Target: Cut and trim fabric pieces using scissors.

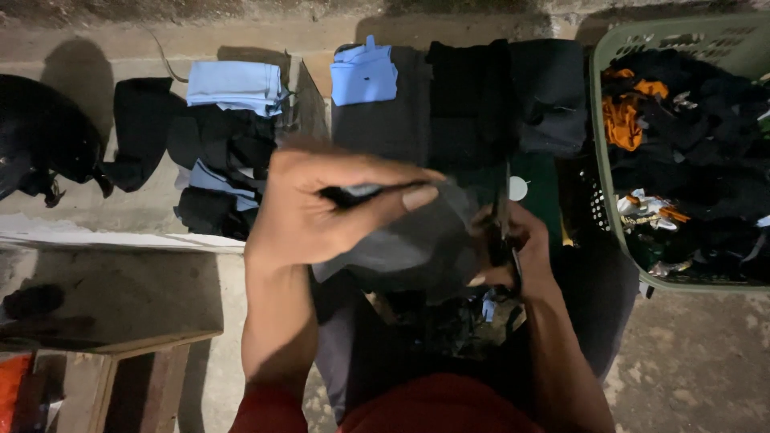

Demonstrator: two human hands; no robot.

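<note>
Item in hand: one dark grey garment [417,240], held between both my hands above my lap. My left hand [321,204] pinches its upper edge between thumb and fingers; my right hand [513,252] is closed on its far side. Handling, as I judge it: keep the edge taut and level so the cloth hangs flat without twisting. Beyond my hands: folded dark and light blue clothes [365,72]. Right of my right hand: green laundry basket [601,136], full. Unclear: the garment's kind, its lower part lost in shadow; basket cut off at frame edge.
</note>
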